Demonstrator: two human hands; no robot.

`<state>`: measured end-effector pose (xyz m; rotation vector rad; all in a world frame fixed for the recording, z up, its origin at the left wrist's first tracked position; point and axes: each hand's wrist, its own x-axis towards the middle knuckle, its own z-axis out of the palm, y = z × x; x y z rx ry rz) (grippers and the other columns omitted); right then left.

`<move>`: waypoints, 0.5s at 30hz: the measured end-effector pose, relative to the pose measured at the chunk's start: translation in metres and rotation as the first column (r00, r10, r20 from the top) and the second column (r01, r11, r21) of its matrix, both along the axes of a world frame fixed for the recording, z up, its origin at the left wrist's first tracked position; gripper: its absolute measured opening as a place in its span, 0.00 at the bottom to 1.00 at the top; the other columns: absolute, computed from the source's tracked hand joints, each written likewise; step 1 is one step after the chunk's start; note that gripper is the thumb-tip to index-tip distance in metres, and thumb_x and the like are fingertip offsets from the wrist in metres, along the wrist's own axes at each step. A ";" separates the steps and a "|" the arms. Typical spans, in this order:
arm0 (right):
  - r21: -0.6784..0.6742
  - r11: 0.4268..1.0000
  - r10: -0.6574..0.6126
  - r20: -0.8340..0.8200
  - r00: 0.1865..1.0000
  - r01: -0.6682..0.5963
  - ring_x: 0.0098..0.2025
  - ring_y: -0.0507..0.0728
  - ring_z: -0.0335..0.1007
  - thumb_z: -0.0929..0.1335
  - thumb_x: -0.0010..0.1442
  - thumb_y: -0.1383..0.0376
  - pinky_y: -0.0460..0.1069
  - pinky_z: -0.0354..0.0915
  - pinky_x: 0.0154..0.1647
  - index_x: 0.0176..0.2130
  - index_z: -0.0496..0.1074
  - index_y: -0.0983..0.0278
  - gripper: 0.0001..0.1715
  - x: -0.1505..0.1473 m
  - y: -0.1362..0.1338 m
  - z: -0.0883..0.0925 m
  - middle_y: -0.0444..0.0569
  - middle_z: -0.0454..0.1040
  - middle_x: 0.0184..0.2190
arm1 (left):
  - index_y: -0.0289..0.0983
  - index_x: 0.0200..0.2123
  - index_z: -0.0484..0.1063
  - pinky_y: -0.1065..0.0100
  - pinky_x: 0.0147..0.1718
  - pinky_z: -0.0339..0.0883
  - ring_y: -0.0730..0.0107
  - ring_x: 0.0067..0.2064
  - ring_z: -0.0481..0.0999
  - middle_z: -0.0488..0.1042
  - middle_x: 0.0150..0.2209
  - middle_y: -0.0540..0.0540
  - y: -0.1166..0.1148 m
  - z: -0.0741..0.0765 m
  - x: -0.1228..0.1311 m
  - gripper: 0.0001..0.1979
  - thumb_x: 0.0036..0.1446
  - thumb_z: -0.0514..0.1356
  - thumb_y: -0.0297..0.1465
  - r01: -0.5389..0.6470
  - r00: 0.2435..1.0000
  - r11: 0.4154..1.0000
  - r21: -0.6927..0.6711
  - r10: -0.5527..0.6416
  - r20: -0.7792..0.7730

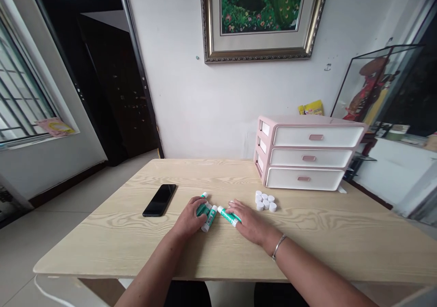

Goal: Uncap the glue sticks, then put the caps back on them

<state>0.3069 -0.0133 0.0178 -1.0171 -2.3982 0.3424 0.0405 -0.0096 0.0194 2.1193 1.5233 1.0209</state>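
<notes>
Several green-and-white glue sticks lie on the wooden table in two small groups. My left hand (191,217) curls round the left group, its fingers and thumb closed about the tubes. One glue stick (209,218) lies against the thumb, and the white end of another sticks out past the fingertips. My right hand (251,222) rests over the right group with its fingers bent round the tubes. A glue stick (227,216) shows along its thumb side, while others are partly hidden beneath the palm. Right of this hand, several white caps (265,201) stand clustered together.
A black phone (159,200) lies left of my hands on the table (119,243). At the back right stands a pink-and-white drawer unit (309,158) with a yellow packet (311,108) behind its top. A framed picture (259,54) hangs on the wall.
</notes>
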 end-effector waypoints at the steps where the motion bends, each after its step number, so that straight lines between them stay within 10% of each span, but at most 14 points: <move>1: -0.016 1.000 0.021 -0.026 0.999 -0.021 0.70 0.59 0.53 0.62 0.55 0.78 0.61 0.51 0.70 0.55 0.73 0.60 0.32 0.002 0.001 0.003 0.52 0.68 0.63 | 0.34 0.51 0.74 0.60 0.61 0.63 0.58 0.59 0.72 0.71 0.58 0.38 0.002 0.001 -0.001 0.29 0.42 0.56 0.22 0.015 1.000 1.000 -0.006 -0.015 0.021; 15: -0.017 0.999 0.029 -0.281 0.959 -0.035 0.67 0.59 0.58 0.61 0.47 0.79 0.60 0.55 0.67 0.45 0.74 0.62 0.28 -0.012 0.011 -0.005 0.53 0.73 0.56 | 0.36 0.57 0.71 0.55 0.63 0.60 0.54 0.61 0.68 0.68 0.61 0.39 0.009 0.003 0.008 0.29 0.48 0.59 0.30 0.143 0.986 0.988 -0.058 -0.138 0.089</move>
